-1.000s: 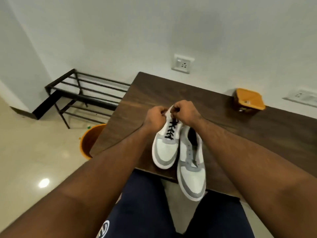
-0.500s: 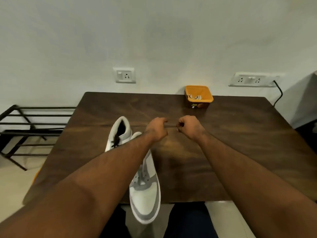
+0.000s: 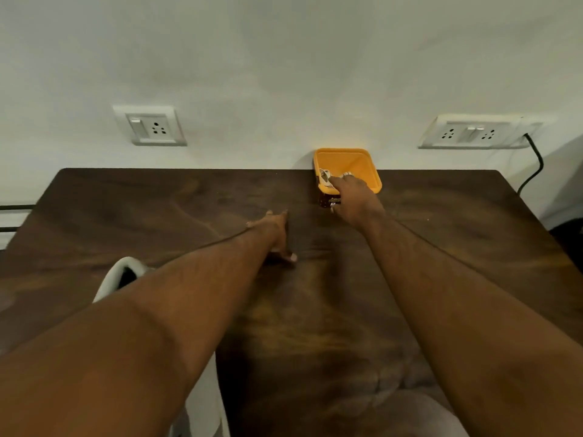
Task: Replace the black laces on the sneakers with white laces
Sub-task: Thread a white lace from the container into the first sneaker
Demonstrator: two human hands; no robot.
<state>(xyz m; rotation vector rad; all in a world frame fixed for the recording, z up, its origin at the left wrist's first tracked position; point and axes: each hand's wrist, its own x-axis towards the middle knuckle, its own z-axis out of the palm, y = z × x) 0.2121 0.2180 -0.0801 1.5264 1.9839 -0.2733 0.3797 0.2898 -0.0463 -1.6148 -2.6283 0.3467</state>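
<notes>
Right hand is stretched out to the orange tub at the far edge of the table, right against the wall. Its fingers reach over the tub's near rim and into it, down among the white laces lying inside. Can't tell whether it has hold of a lace, since the fingertips are hidden behind the back of the hand. Left hand sits flat-ish on the table near the middle, fingers extended forward and relaxed, thumb down on the wood, not gripping anything I can see. A thin dark line, probably the black lace, runs along the wood from the left hand back toward the left, but it is too faint against the dark table to say if the hand touches it. One sneaker, white with a dark opening, stands on the table at the near left; only its heel collar shows, the rest is hidden behind the left forearm. A pale strip lower down beside that forearm may be more shoe; too blurred to be sure. On the wall: a single socket on the left, a double socket on the right with a black cable hanging from it. Tub has a dark printed label on its front.
</notes>
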